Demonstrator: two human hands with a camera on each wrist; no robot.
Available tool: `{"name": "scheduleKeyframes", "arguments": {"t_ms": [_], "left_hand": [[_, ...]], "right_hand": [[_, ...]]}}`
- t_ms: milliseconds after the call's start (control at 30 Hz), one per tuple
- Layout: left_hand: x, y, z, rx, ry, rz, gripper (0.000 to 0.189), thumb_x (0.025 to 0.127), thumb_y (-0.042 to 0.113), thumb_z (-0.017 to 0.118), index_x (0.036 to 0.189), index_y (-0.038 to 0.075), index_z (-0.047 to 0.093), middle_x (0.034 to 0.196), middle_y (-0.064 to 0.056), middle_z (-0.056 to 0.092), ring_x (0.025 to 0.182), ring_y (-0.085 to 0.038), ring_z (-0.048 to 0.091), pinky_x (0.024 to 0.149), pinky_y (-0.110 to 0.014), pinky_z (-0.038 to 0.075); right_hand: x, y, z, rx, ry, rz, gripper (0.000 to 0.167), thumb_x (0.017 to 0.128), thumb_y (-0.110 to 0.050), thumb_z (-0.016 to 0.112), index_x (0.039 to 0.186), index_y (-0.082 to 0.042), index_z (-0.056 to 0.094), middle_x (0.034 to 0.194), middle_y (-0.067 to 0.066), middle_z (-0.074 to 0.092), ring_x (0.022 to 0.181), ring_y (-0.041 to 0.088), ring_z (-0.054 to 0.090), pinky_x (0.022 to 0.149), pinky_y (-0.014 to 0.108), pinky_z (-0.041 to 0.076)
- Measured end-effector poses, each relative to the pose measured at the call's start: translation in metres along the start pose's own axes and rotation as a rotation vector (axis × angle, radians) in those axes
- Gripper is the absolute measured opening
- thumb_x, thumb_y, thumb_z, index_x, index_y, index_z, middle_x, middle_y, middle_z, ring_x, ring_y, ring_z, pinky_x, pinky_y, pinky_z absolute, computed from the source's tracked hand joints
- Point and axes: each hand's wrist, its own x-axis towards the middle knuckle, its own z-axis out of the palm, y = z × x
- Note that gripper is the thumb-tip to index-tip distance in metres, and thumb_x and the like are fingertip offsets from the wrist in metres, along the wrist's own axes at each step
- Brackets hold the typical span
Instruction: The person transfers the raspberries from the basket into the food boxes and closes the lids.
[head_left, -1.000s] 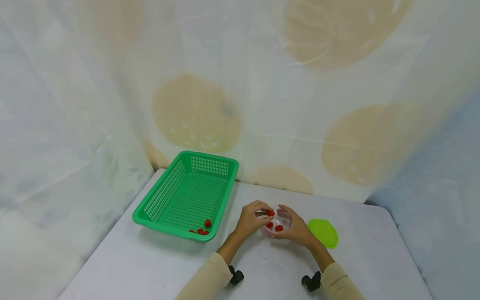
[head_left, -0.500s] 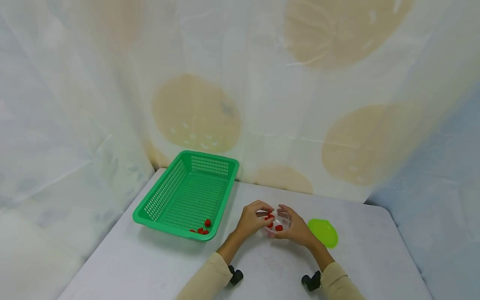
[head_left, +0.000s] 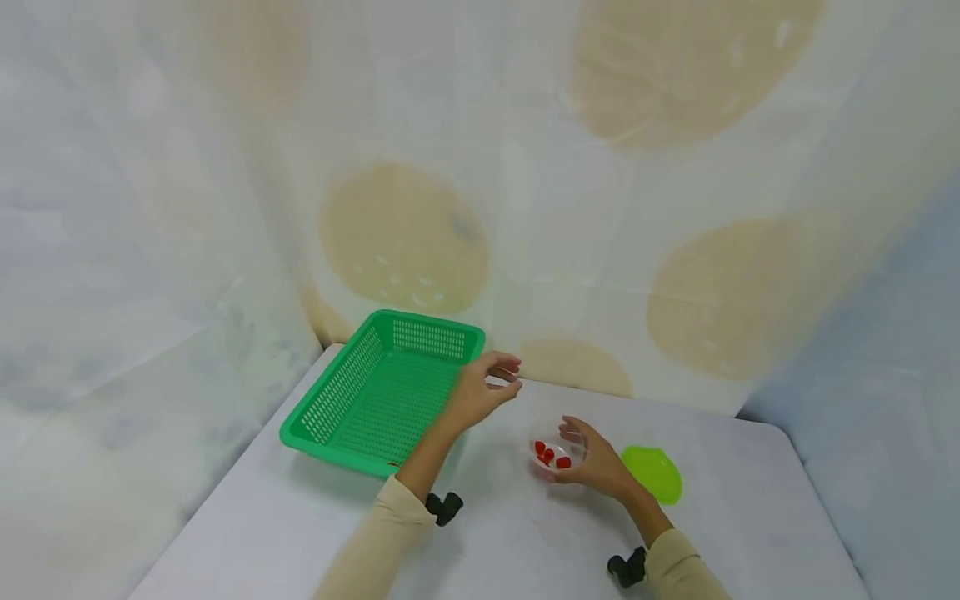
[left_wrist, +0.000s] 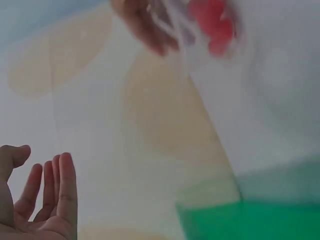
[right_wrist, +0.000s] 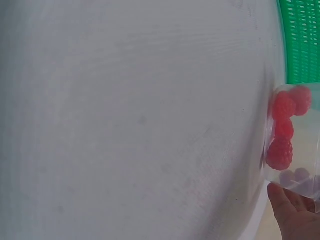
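A clear plastic tub (head_left: 534,468) stands on the white table, and my right hand (head_left: 597,467) grips its right side with thumb and fingers curved around it. Inside lie several raspberries (right_wrist: 280,153), bunched low against the wall in the right wrist view. My left hand (head_left: 478,393) is raised over the right side of the green basket (head_left: 386,387), away from the tub. Its fingers (left_wrist: 66,192) are loosely bent with nothing between them, as the left wrist view shows. A trace of red (head_left: 393,464) shows at the basket's near end; my left forearm hides the rest.
A lime-green lid (head_left: 654,475) lies on the table just right of my right hand. Behind the table (head_left: 720,517) hangs a pale curtain (head_left: 525,208) with tan round prints, and curtains also close off both sides.
My left hand has let go of a raspberry in the tub and moved up and left to the basket. My right hand still holds the tub. The head view has shifted slightly.
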Motion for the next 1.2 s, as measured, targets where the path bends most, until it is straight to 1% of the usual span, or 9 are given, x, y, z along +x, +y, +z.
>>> {"name": "scheduleKeyframes", "arguments": {"t_ms": [133,267,333,433,500,567,800,1067,1200], "left_hand": [[0.0,-0.015,-0.038,0.015,0.001,-0.09,0.026,0.09,0.005,0.068,0.115,0.006,0.066,0.107,-0.012,0.067,0.087,-0.022,0.068,0.076,-0.038,0.058],[-0.004,-0.028,-0.075,0.044,-0.042,-0.273,0.024,0.092,0.004,0.062,0.116,0.001,0.064,0.107,-0.02,0.066,0.081,-0.024,0.068,0.077,-0.047,0.057],[-0.005,-0.038,-0.088,0.127,-0.093,-0.398,0.024,0.093,0.007,0.061,0.116,-0.002,0.064,0.103,-0.021,0.067,0.078,-0.024,0.068,0.077,-0.046,0.058],[-0.009,-0.053,-0.101,0.297,-0.227,-0.582,0.026,0.093,0.011,0.063,0.111,-0.007,0.066,0.096,-0.021,0.068,0.077,-0.028,0.069,0.075,-0.044,0.058],[-0.014,-0.063,-0.105,0.371,-0.313,-0.675,0.026,0.092,0.013,0.065,0.106,-0.008,0.067,0.094,-0.02,0.069,0.079,-0.03,0.07,0.074,-0.042,0.059],[-0.02,-0.072,-0.106,0.393,-0.37,-0.732,0.026,0.092,0.014,0.066,0.104,-0.009,0.068,0.094,-0.019,0.069,0.081,-0.032,0.07,0.073,-0.041,0.059],[-0.035,-0.097,-0.091,0.289,-0.398,-0.814,0.023,0.091,0.011,0.064,0.094,-0.012,0.068,0.084,-0.019,0.07,0.077,-0.033,0.071,0.067,-0.038,0.06],[-0.042,-0.104,-0.084,0.326,-0.388,-0.789,0.023,0.085,0.016,0.074,0.082,-0.006,0.068,0.08,-0.013,0.069,0.068,-0.025,0.07,0.062,-0.033,0.059],[-0.043,-0.106,-0.083,0.391,-0.479,-0.776,0.008,0.081,0.009,0.075,0.079,0.002,0.071,0.079,-0.006,0.068,0.068,-0.018,0.065,0.065,-0.033,0.057]], "right_hand": [[-0.001,-0.002,0.002,-0.007,-0.002,0.001,0.109,0.059,-0.041,0.093,0.15,-0.019,0.037,0.141,0.005,0.051,0.132,0.029,0.044,0.096,0.055,0.048],[0.001,-0.002,0.001,-0.01,-0.002,-0.015,0.106,0.061,-0.036,0.092,0.15,-0.018,0.036,0.141,0.007,0.051,0.132,0.03,0.045,0.097,0.056,0.046],[0.003,-0.001,-0.002,-0.011,0.003,-0.024,0.106,0.062,-0.036,0.092,0.149,-0.017,0.036,0.141,0.008,0.051,0.131,0.03,0.046,0.099,0.057,0.044],[0.006,0.002,-0.005,-0.002,0.005,-0.029,0.107,0.061,-0.036,0.093,0.149,-0.016,0.037,0.142,0.009,0.051,0.131,0.029,0.046,0.1,0.057,0.043],[0.007,0.003,-0.005,-0.004,0.003,-0.03,0.108,0.06,-0.037,0.093,0.149,-0.015,0.037,0.142,0.009,0.051,0.131,0.03,0.046,0.1,0.057,0.043],[0.007,0.004,-0.006,-0.002,0.001,-0.026,0.108,0.059,-0.037,0.093,0.149,-0.015,0.037,0.142,0.01,0.051,0.131,0.03,0.047,0.099,0.057,0.044],[0.005,0.005,-0.008,-0.016,0.011,-0.018,0.108,0.06,-0.039,0.093,0.15,-0.016,0.036,0.142,0.009,0.051,0.131,0.03,0.046,0.1,0.06,0.041],[0.005,0.003,-0.007,-0.034,0.015,-0.006,0.108,0.061,-0.039,0.092,0.15,-0.016,0.036,0.141,0.008,0.051,0.131,0.031,0.045,0.098,0.058,0.044],[0.004,0.002,-0.007,-0.028,0.014,0.001,0.107,0.061,-0.039,0.092,0.15,-0.017,0.036,0.14,0.007,0.052,0.131,0.03,0.046,0.098,0.057,0.044]]}}
